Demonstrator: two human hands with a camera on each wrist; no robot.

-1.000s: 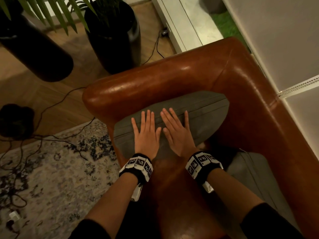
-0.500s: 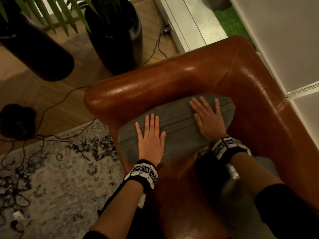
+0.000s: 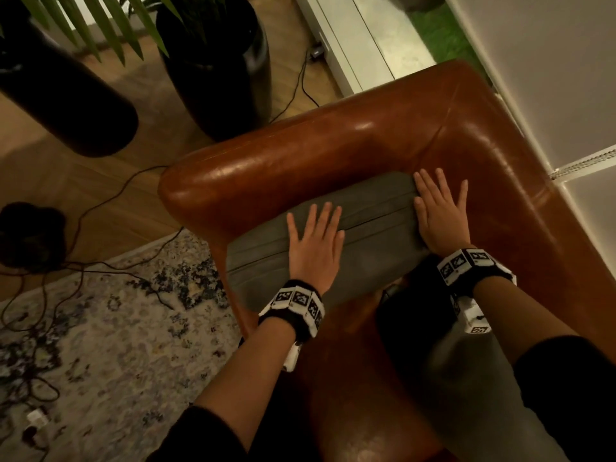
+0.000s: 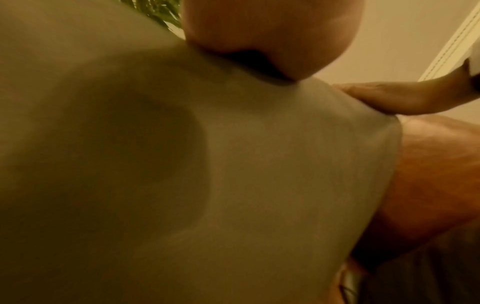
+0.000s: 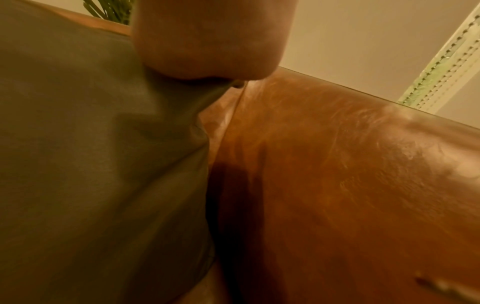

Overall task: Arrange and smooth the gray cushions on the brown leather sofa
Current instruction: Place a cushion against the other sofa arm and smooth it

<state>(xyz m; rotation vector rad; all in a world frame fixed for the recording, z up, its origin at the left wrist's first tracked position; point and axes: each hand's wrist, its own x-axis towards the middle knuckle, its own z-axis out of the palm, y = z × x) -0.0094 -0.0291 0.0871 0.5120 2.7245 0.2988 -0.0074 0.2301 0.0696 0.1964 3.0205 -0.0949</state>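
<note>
A gray cushion [image 3: 373,235] leans against the armrest of the brown leather sofa [image 3: 333,141], in its corner. My left hand [image 3: 315,243] lies flat on the cushion's middle with straight fingers. My right hand [image 3: 438,208] presses flat on the cushion's right end, beside the sofa's backrest. The left wrist view shows the cushion [image 4: 233,174] close up with my right hand [image 4: 389,98] on its far edge. In the right wrist view the cushion [image 5: 91,154] meets the sofa leather [image 5: 337,174]. A second gray cushion [image 3: 480,388] lies on the seat under my right forearm.
Two dark plant pots [image 3: 216,68] stand on the wooden floor behind the armrest. Black cables [image 3: 76,248] run across the floor onto a patterned rug [image 3: 110,355] left of the sofa. A pale wall [image 3: 546,71] rises behind the backrest.
My right hand has slid rightward across the cushion, from beside the left hand to its right end. The left hand has stayed near the middle.
</note>
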